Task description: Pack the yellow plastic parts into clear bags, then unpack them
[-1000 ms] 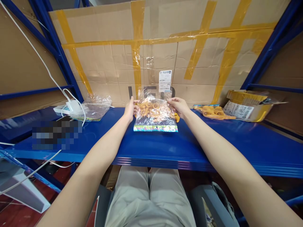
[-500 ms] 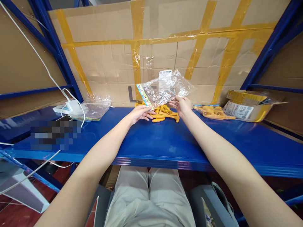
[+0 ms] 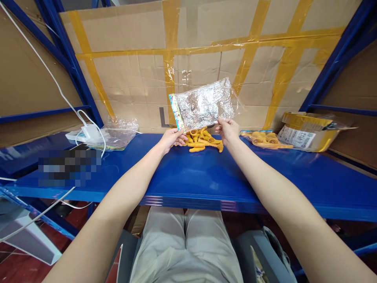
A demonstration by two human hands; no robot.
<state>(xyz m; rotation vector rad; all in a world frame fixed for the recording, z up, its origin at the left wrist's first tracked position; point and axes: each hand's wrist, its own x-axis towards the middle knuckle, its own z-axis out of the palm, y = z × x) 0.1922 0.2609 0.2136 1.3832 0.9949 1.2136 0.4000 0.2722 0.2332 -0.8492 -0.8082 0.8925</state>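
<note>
A clear, crinkled plastic bag [image 3: 203, 103] with a colourful printed header strip is held up between my two hands, over the back of the blue shelf. My left hand [image 3: 171, 140] pinches its lower left corner by the printed strip. At the lower right edge, my right hand [image 3: 228, 130] grips the film between thumb and fingers. Beneath the bag lies a heap of orange-yellow plastic pieces [image 3: 203, 139], partly covered by the bag and my left fingers. What exactly these pieces are I cannot make out.
A packed bag of orange pieces [image 3: 262, 138] lies right of the heap, beside an open taped carton [image 3: 309, 133]. To the left are another clear bag [image 3: 120, 135], a white plug adapter [image 3: 92, 134] with cables, and a blurred-out dark item [image 3: 69, 167]. A cardboard sheet [image 3: 123, 78] backs the blue shelf [image 3: 194, 177].
The bag has turned its flat face more toward me and risen slightly, spreading out and catching more light. My left hand has moved a little left; the orange pieces have stayed put.
</note>
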